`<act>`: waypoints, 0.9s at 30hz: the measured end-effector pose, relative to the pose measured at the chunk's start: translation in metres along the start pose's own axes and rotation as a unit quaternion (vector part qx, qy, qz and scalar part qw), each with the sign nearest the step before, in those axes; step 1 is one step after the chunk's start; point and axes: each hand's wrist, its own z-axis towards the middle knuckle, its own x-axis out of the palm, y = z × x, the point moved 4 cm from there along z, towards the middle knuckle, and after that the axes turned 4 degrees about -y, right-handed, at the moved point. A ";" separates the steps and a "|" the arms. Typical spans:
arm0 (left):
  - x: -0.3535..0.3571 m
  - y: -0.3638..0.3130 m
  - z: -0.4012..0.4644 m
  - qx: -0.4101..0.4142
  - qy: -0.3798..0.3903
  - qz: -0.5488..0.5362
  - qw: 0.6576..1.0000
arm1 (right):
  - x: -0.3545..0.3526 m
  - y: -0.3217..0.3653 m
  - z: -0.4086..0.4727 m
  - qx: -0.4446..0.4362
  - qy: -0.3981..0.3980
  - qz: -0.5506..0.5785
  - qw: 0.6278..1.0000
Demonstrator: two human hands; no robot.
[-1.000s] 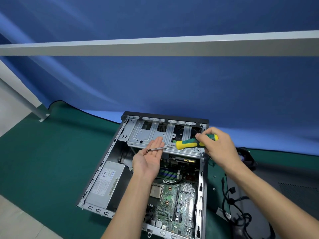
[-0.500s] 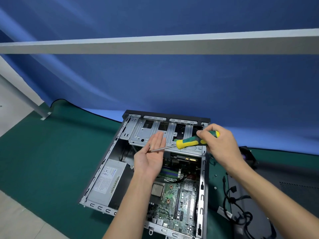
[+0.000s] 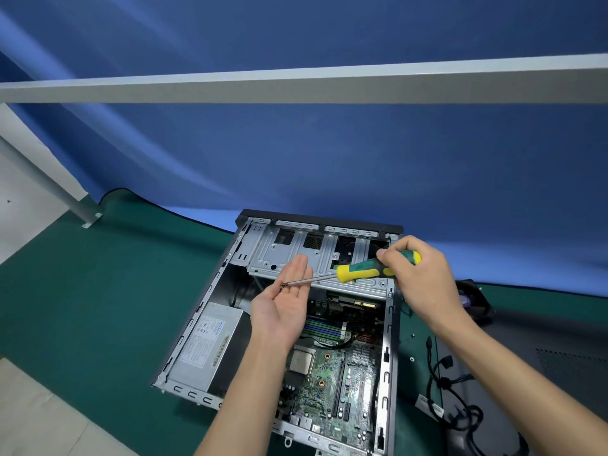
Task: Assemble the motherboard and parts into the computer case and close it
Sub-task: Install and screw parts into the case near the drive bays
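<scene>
Steel computer case (image 3: 204,327) lying open side up on green mat (image 3: 82,307), far end toward blue backdrop (image 3: 329,153). Motherboard (image 3: 332,383) already seated inside, right half; power supply (image 3: 207,347) in left bay; drive cage (image 3: 296,255) across far end. Case uncovered, dark side panel (image 3: 543,366) flat on mat to right.

Left hand (image 3: 283,307) held palm up above board, fingers straight and pressed together, acting as tray, probably for screw. Screwdriver (image 3: 362,269) gripped at green-yellow handle by right hand (image 3: 418,278), fingers curled round handle end, shaft laid level so tip met left fingers. Something small and dark at tip, likely screw being picked up; too small to confirm.

Both hands hovering above cage lip, apart from metal. Open room over board centre and bare CPU socket (image 3: 301,362) for lowering tool. Right wall (image 3: 390,357) of case tight against right forearm path. Loose black cables (image 3: 454,399) and fan (image 3: 473,301) just beyond that wall, snag risk on reach-out. Left mat area free. Grey frame bar (image 3: 296,83) overhead, well away.
</scene>
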 end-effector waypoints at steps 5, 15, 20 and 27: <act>-0.003 -0.003 0.000 0.022 -0.008 0.044 0.999 | 0.001 0.001 -0.001 -0.024 0.011 -0.008 1.000; -0.004 -0.004 0.002 0.020 -0.031 0.030 0.999 | -0.001 0.011 -0.004 -0.111 0.105 -0.073 0.985; -0.008 -0.002 0.004 0.004 -0.042 0.014 0.999 | -0.001 0.011 -0.005 -0.126 0.140 -0.109 0.976; -0.010 -0.002 0.003 0.012 -0.045 0.045 0.998 | -0.001 0.016 -0.006 -0.130 0.178 -0.118 0.968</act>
